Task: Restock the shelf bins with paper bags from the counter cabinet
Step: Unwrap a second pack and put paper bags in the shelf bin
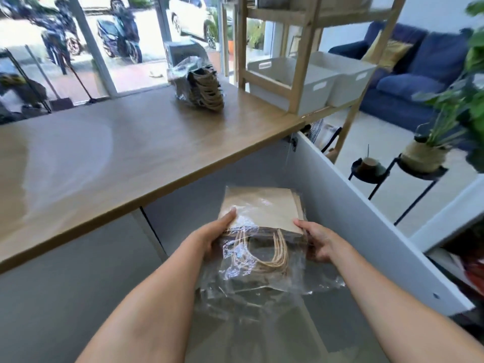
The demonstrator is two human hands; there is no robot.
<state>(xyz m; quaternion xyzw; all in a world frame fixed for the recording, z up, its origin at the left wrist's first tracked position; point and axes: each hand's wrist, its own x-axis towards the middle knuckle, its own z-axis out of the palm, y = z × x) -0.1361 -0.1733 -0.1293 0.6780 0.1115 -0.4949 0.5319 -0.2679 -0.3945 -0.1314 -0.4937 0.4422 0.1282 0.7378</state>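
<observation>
Item: pack of paper bags [262,221], flat brown bags with twisted cord handles, sealed in clear plastic wrap. Location: held in front of the open cabinet [209,179] below the wooden counter [104,153], the cabinet door [366,210] swung out to the right. The handle end points toward the person; loose wrap trails below the pack.

Left hand [212,235]: grips the left edge of the pack, thumb laid flat on top of the wrap, the other fingers curled under and out of sight beneath the bags.

Right hand [318,241]: grips the right edge of the pack, thumb on the top corner, the remaining fingers bent around the side and underneath. The pack sits between the two hands, pinched from both edges, roughly level.

Second pack of paper bags [201,86]: also in clear wrap, standing on the far part of the counter, handles showing on its right side, near the foot of the shelf.

Wooden shelf [298,74]: stands at the right end of the counter. Two white bins [293,82] sit side by side on its lower level, touching or nearly so.

Surroundings: blue sofa [408,74] with a yellow cushion beyond the shelf; potted plants [429,150] on black stands to the right; scooters [120,32] parked outside the window.
</observation>
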